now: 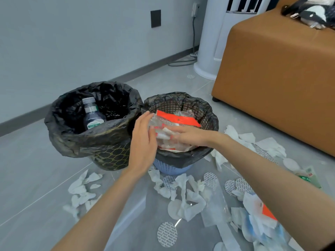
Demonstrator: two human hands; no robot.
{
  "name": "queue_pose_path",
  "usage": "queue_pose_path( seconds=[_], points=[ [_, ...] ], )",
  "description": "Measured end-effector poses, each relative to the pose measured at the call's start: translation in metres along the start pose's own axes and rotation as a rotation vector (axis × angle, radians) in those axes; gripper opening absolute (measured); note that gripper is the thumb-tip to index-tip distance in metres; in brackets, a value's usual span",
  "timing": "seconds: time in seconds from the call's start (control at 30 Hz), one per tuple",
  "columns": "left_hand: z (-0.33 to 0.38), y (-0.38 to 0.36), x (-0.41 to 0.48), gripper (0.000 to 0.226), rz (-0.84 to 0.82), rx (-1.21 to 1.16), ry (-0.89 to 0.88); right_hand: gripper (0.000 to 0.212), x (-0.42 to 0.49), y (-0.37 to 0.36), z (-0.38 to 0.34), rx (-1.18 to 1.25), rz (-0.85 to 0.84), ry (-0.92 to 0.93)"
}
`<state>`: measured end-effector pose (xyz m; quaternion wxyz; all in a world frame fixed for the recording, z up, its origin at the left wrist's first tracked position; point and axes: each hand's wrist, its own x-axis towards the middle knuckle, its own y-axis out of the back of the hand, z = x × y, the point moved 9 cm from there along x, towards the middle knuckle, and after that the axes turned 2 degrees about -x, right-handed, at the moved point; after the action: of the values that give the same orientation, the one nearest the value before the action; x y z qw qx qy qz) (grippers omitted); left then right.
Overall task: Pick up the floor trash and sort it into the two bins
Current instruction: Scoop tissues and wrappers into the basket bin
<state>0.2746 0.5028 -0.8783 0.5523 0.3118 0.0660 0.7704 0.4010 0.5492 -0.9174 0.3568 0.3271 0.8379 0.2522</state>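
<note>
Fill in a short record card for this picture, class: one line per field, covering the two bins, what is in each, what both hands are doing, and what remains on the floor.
Left bin: black bin with black liner, gold pattern
Left bin contents: plastic bottle, upright
Right bin: blue mesh basket with black liner
Right bin contents: clear and red plastic wrappers
Left hand: open, at the wrappers' left edge
Right hand: flat on the wrappers, over the basket
Floor: crumpled tissues, round foil seals, plastic packaging
</note>
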Motion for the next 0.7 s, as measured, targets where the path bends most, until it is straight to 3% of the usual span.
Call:
queue_pose_path(
  seconds=[0.07,0.23,0.3,0.7],
  points=[
    [-0.007,-0.005,-0.003,0.039,-0.024,0.001,0.038,0.047,0.003,-0.016,-0.002,0.007,-0.125,-0.028],
    [-0.032,-0.009,-0.012,0.042,-0.068,0.023,0.152,0.051,0.016,-0.033,0.013,-0.374,-0.242,-0.159],
    [-0.036,-0.010,-0.012,0.044,-0.086,-0.001,0.176,0.054,0.016,-0.032,0.016,-0.393,-0.284,-0.218],
    [-0.036,-0.012,-0.013,0.043,-0.078,-0.046,0.206,0.048,0.037,-0.042,0.041,-0.580,-0.343,-0.390]
  ],
)
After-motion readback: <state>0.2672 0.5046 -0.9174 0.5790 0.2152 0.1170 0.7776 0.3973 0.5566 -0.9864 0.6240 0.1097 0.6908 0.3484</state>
